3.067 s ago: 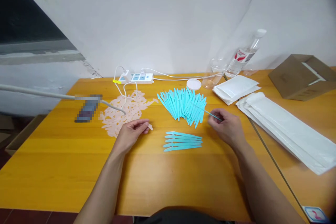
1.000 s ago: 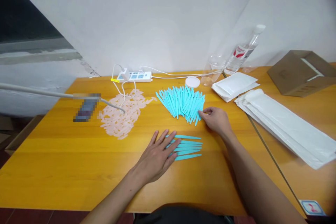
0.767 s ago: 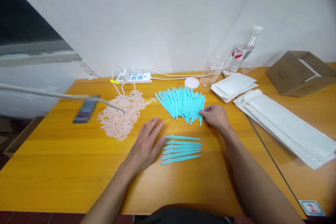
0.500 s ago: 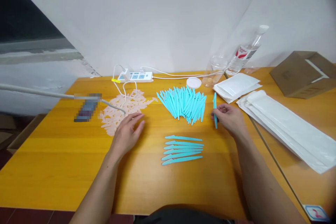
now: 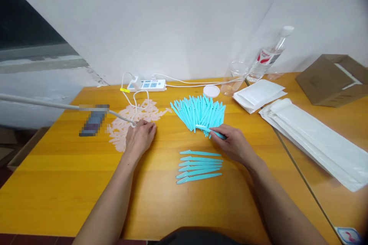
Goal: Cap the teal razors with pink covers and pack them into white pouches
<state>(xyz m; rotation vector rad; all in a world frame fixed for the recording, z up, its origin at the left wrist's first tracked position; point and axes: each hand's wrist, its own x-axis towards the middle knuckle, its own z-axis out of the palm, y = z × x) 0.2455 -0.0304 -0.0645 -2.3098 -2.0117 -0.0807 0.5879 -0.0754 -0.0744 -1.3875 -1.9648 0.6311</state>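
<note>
My right hand (image 5: 232,141) pinches one turquoise stick (image 5: 203,127), held sideways over the front edge of a fanned pile of turquoise sticks (image 5: 198,111). Below it, several turquoise sticks (image 5: 199,169) lie in a row, one under another, their broader ends to the left. My left hand (image 5: 140,136) is at the right edge of a heap of small pale pink pieces (image 5: 117,134), its fingers drawn together; what they hold, if anything, is too small to make out.
A grey cable (image 5: 57,103) crosses from the left to my left hand. Behind are a power strip (image 5: 148,85), a round lid (image 5: 211,91), a clear cup (image 5: 232,78) and a bottle (image 5: 263,61). White packets (image 5: 310,138) and a cardboard box (image 5: 327,80) lie right.
My right hand has moved left with the stick, which has turned from upright to sideways. My left hand's fingers have closed near the pink pieces.
</note>
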